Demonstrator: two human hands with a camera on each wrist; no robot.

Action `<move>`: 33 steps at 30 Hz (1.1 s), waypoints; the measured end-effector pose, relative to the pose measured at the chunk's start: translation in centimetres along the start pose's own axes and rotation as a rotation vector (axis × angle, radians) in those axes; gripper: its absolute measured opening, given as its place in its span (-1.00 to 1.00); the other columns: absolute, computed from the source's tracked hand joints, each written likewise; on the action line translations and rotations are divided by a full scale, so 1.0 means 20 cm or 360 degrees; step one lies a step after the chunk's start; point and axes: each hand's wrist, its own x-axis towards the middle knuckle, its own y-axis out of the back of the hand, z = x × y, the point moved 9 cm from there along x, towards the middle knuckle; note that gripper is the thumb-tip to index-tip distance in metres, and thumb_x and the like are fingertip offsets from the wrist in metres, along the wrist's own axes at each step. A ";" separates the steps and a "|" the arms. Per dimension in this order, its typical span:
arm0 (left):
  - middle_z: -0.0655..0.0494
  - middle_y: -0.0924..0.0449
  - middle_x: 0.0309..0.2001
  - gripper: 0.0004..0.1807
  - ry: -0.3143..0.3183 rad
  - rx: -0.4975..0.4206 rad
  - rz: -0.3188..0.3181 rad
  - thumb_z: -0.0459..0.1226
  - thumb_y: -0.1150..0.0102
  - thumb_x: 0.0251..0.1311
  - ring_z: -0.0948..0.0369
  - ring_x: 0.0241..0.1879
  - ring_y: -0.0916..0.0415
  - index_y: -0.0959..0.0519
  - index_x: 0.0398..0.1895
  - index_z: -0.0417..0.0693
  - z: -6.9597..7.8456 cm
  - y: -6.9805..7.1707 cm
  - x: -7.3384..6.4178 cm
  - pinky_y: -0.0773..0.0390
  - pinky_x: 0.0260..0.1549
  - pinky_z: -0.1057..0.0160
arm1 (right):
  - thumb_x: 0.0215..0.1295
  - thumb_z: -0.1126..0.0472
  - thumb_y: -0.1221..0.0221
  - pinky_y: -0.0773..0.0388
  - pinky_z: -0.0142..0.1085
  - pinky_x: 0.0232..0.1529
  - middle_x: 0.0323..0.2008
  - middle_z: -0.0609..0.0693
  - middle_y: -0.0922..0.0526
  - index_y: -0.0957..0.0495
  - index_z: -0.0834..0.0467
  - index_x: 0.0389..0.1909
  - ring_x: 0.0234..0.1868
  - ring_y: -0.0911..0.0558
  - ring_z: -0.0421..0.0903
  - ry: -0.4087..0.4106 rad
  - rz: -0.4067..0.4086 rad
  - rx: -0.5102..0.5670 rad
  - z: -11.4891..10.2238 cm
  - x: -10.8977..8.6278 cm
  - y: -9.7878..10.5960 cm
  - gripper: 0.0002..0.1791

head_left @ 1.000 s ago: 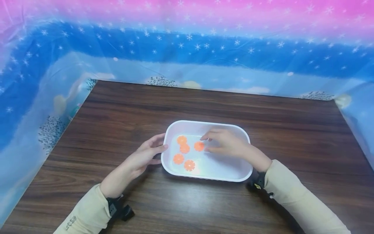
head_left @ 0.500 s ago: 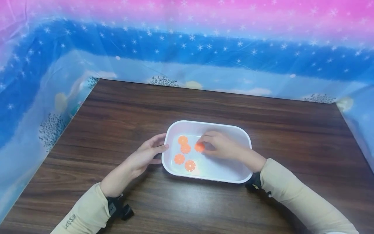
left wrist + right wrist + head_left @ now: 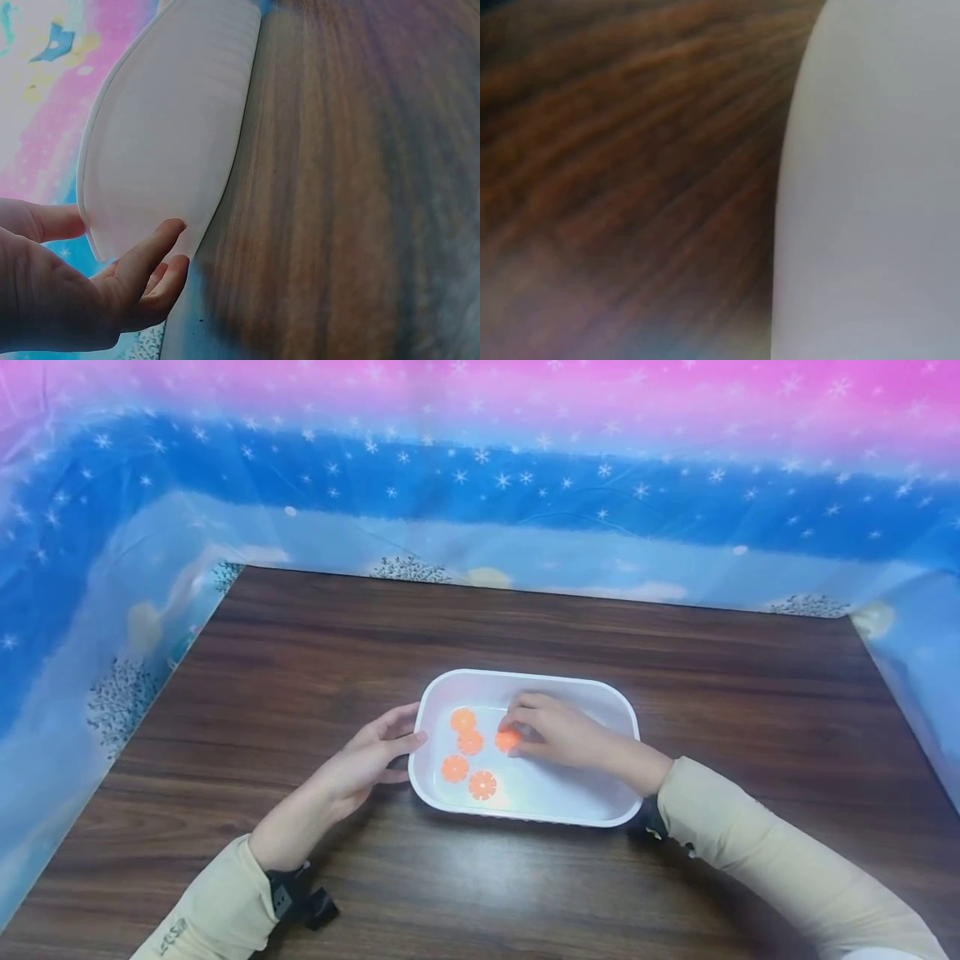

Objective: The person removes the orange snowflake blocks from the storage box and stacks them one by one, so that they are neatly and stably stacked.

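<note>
A white rectangular plastic basin [image 3: 555, 789] with rounded corners stands on the table. My left hand [image 3: 363, 768] holds its left end, thumb on the rim and fingers spread along the outer wall; the left wrist view shows this hand [image 3: 90, 292] against the basin's side [image 3: 172, 127]. Inside the basin, my right hand [image 3: 562, 735] pinches an orange notched disc [image 3: 506, 741] between thumb and fingers, low over the floor. Several similar orange discs [image 3: 454, 768] lie flat at the left end, two of them overlapping. Only the basin's outer wall [image 3: 870, 187] and tabletop fill the right wrist view.
The dark wood-grain table [image 3: 322, 635] extends around the basin. Behind and beside it hangs a pink and blue snowflake-patterned cloth [image 3: 480, 477]. A black wrist device [image 3: 300, 897] sits under the left sleeve.
My right hand has moved left and down onto the orange disc, and its fingers have closed round it. The left hand stays on the basin's end. The other discs lie as before.
</note>
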 end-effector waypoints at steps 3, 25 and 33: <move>-0.08 -0.13 0.36 -0.39 0.0000 0.0000 0.0003 -0.22 0.03 0.34 -0.05 0.26 -0.23 -0.08 0.42 0.01 0.00 0.00 0.00 -0.34 0.13 -0.08 | 0.09 0.13 -0.34 -0.44 -0.28 -0.04 -0.19 -0.06 -0.52 -0.59 0.10 -0.15 -0.16 -0.46 -0.14 -0.0032 -0.0038 0.0019 0.01 0.00 -0.01 -0.70; -0.11 -0.12 0.36 -0.38 0.0000 -0.0014 -0.0001 -0.20 0.01 0.33 -0.06 0.27 -0.22 -0.08 0.42 -0.02 0.00 0.00 -0.01 -0.33 0.15 -0.08 | 0.09 0.15 -0.34 -0.45 -0.41 -0.26 -0.32 -0.10 -0.49 -0.56 0.16 -0.09 -0.32 -0.42 -0.22 -0.0091 -0.0093 0.0155 0.03 -0.02 -0.03 -0.64; -0.10 -0.12 0.36 -0.38 -0.0001 -0.0007 0.0015 -0.20 -0.01 0.32 -0.06 0.27 -0.21 -0.09 0.41 -0.02 -0.01 0.01 -0.01 -0.35 0.13 -0.06 | 0.09 0.15 -0.34 -0.46 -0.45 -0.28 -0.29 -0.11 -0.55 -0.61 0.14 -0.05 -0.33 -0.44 -0.25 -0.0086 -0.0091 0.0117 0.02 -0.03 -0.02 -0.62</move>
